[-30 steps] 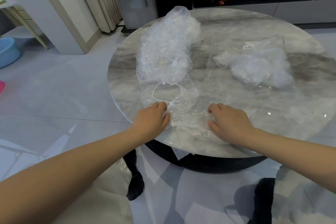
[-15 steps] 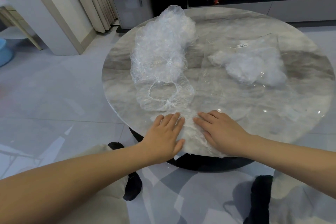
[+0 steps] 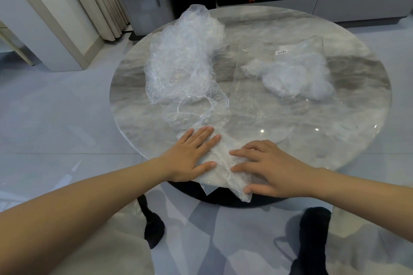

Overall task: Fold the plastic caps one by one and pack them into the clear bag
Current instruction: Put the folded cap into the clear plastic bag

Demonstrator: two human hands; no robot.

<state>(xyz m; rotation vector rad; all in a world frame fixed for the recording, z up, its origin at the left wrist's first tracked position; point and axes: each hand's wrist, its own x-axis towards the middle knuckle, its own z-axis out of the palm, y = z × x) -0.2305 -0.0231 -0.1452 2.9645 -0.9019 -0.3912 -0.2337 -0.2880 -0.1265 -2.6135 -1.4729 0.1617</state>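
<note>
A round marble table [image 3: 301, 140] carries it all. A heap of crumpled plastic caps [image 3: 185, 67] lies toward ten o'clock. A clear bag [image 3: 279, 96] with folded caps inside lies flat toward two o'clock. At six o'clock one flattened cap [image 3: 225, 163] rests on the near edge, its end hanging over the rim.

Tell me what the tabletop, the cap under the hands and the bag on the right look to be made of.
Tabletop: apparently polished marble or a stone-look slab; grey veining, glossy light spots.
Cap: thin translucent plastic film, crinkled, with a gathered, whitish edge.
Clear bag: smooth transparent plastic; the tabletop shows through, a white label sits near its top.
</note>
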